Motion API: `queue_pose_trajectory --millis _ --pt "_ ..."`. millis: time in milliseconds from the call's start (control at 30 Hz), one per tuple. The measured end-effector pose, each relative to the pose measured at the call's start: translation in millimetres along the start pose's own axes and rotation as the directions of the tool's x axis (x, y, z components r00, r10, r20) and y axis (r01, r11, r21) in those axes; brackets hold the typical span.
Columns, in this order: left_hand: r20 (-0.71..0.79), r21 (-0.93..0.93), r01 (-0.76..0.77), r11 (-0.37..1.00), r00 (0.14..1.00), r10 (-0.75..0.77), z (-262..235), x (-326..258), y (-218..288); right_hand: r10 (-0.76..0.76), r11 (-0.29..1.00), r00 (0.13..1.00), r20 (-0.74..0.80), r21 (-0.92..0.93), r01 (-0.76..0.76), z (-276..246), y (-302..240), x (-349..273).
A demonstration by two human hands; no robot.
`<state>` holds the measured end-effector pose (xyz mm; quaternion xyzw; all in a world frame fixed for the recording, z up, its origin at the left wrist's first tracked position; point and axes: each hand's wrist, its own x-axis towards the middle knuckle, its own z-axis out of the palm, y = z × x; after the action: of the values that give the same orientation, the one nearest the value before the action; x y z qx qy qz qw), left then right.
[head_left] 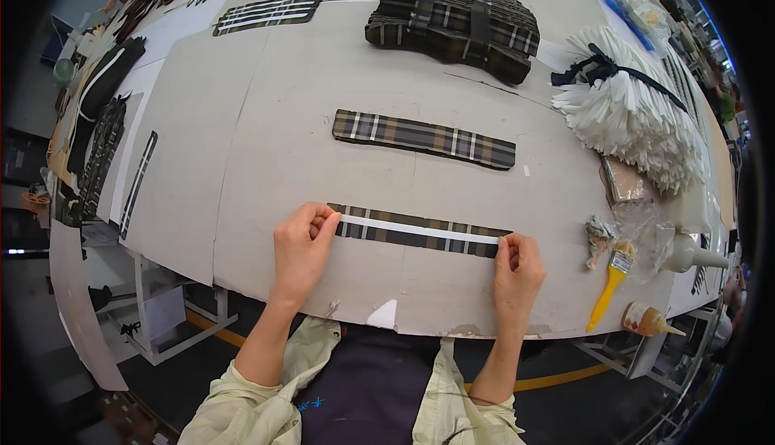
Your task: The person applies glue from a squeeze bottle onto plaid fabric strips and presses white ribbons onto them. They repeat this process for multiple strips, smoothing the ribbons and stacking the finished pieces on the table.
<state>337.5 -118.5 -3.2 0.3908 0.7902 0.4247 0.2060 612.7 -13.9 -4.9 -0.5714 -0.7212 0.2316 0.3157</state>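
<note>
Insp. note, head view. Your left hand [301, 245] is pinched shut on the left end of a narrow white tape strip [420, 229]; thumb and forefinger close on it at the strip's end. Your right hand [517, 271] is likewise closed, fingertips pressing the tape's right end down.

The tape lies lengthwise along the long dark plaid fabric strip [416, 235], touching it, roughly centred on its width. That strip sits on the grey cardboard-covered worktable [266, 154], near the front edge, directly ahead of you.

Key relation: long axis of tape and strip runs left-to-right, slightly lower at the right end, spanning hand to hand. Each hand holds one end; neither is nearer to the middle.

Nearby, not touched: wider plaid fabric strip [424, 138] further back; yellow-handled brush [611, 284] and squeeze bottle [650, 320] to your right, well apart from the hands.
</note>
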Motion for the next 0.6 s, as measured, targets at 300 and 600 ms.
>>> queue_pose_trajectory --millis 300,600 --pt "-0.002 0.032 0.033 0.999 0.999 -0.033 1.1 0.5 7.3 -0.002 1.0 1.0 -0.007 0.011 0.002 -0.4 -0.5 0.8" --pt "-0.029 0.117 -0.063 0.991 0.997 0.067 3.5 -1.4 9.3 -0.025 0.998 0.999 -0.032 0.059 0.027 0.1 3.8 -1.2"
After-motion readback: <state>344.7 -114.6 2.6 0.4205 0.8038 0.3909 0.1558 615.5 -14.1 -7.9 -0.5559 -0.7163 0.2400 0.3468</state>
